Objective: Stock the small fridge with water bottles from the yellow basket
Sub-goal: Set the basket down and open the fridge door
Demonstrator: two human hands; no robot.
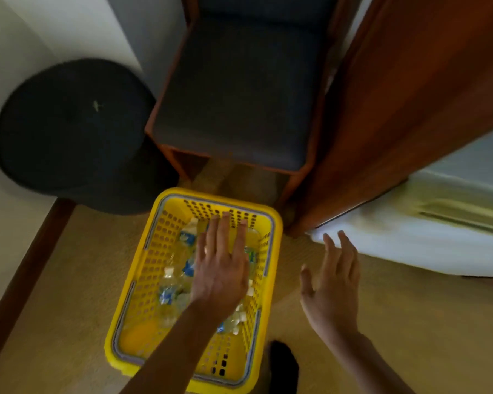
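Since no bottle is in either hand, stocking looks barely begun. Black round stool [69, 132] sits upper left, dark-seated chair [234, 109] top centre. Yellow basket [143, 268] is on the floor, lower centre, with water bottles [168, 291] lying jumbled inside: clear plastic, white caps, blue labels, blurred. Left hand [222, 265] hovers flat over them, fingers straight and spread, gripping nothing. Right hand [330, 285], lower right of centre, is empty too, fingers wide, near the fridge corner. Wooden panel [396, 109] stands upper right. Small white fridge [439, 237] is at the right edge; can't tell if it's open, and no bottles are visible in it. Whole load left to move, I'd judge.
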